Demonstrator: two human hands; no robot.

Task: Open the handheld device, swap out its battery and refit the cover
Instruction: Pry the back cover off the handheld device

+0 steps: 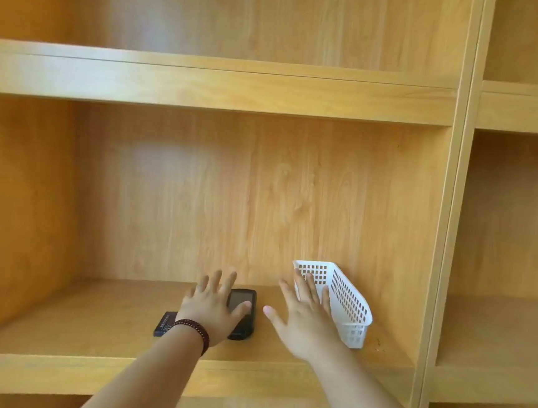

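Note:
A black handheld device (246, 302) lies flat on the wooden shelf (94, 322), screen up. My left hand (211, 306), with a dark bead bracelet at the wrist, hovers over its left side with fingers spread, covering part of it. A dark flat battery (163, 323) lies just left of that wrist, partly hidden by it. My right hand (305, 317) is open with fingers apart, to the right of the device and holding nothing.
A white perforated plastic basket (350, 305) stands on the shelf right of my right hand, near the cabinet's right wall (419, 249). Another shelf board (219, 85) runs overhead. More compartments lie to the right.

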